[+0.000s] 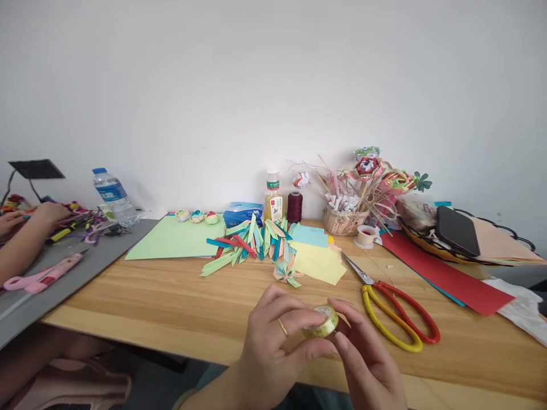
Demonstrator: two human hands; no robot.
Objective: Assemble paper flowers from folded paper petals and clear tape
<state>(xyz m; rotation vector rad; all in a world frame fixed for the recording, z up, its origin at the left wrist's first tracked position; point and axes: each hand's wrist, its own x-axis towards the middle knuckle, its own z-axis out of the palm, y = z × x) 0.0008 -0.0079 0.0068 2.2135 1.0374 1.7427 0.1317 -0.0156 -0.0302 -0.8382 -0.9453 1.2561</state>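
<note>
Above the table's front edge, my left hand [271,336] is closed around a small roll of yellow-green patterned tape [328,326], its thumb and fingers on the rim. My right hand [367,356] is closed against the other side of the roll, fingertips touching its edge; whether they pinch a tape end cannot be made out. Just to the right lie scissors [382,296] with one red and one yellow handle, blades slightly apart. Beyond my hands sit a folded-paper piece [285,272], a heap of folded paper strips [250,239] and yellow paper sheets [318,262].
At the back stand a glue bottle [273,199], a maroon thread spool [294,206] and a basket [346,222] of paper flowers. Red paper [448,273] lies at right. At left are green sheets [175,239], a water bottle [113,196] and another person's arm [28,245] near pink scissors [45,274].
</note>
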